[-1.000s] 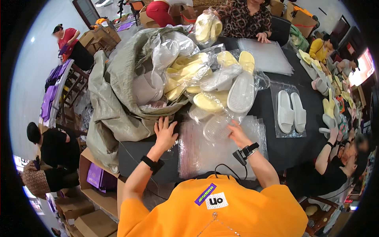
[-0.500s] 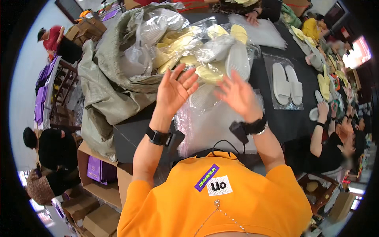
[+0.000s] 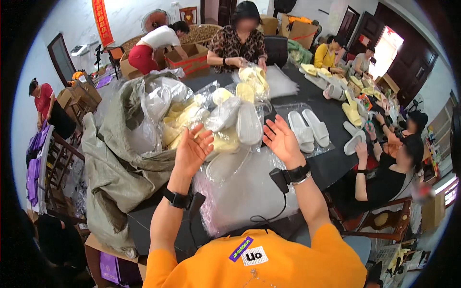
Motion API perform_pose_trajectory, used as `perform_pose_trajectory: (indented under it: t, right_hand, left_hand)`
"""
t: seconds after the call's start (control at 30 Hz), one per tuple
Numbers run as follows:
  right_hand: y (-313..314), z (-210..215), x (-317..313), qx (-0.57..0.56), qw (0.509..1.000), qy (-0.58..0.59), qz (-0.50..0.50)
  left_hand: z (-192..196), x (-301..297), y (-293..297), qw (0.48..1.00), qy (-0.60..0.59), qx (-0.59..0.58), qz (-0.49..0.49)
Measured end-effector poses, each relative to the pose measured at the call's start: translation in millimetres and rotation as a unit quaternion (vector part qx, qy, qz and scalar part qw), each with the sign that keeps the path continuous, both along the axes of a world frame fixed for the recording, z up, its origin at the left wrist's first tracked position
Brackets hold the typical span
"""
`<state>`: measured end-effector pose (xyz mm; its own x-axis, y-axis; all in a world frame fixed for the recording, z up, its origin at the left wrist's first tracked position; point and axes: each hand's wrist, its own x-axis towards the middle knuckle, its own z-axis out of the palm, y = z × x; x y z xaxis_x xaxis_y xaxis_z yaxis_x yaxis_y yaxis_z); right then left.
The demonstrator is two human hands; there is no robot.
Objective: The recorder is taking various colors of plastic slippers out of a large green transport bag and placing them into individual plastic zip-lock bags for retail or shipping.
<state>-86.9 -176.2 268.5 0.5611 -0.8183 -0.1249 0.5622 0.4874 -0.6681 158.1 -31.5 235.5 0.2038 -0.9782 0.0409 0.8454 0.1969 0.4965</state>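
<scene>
My left hand is raised with its palm up and fingers apart, beside a heap of bagged yellow slippers. Nothing is in it. My right hand is also open and bare, held above the table near a pair of white slippers on a clear bag. Between the hands a grey-white slipper in clear wrapping leans on the heap. Below them lies a stack of clear plastic bags. Each wrist carries a black band with a small device.
A large grey-green woven sack gapes at the left of the dark table. Across from me a person handles bagged yellow slippers beside more flat bags. Several people work along the right side. A cardboard box stands lower left.
The view has tilted upward, bringing the room and the person opposite into sight. My hands remain open and empty, now farther apart in the picture, the right one turned palm up.
</scene>
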Motion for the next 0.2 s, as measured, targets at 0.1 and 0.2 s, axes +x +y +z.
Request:
perform_pose_trajectory:
  t: [0.1, 0.2]
  right_hand:
    - [-21, -11, -15, 0.024, 0.999, -0.036, -0.009]
    - [-35, -20, -23, 0.021, 0.999, -0.032, -0.007]
  left_hand:
    - [-2, -7, -2, 0.999, -0.022, 0.024, -0.008]
    - [-6, -9, 1, 0.999, -0.019, 0.047, 0.005]
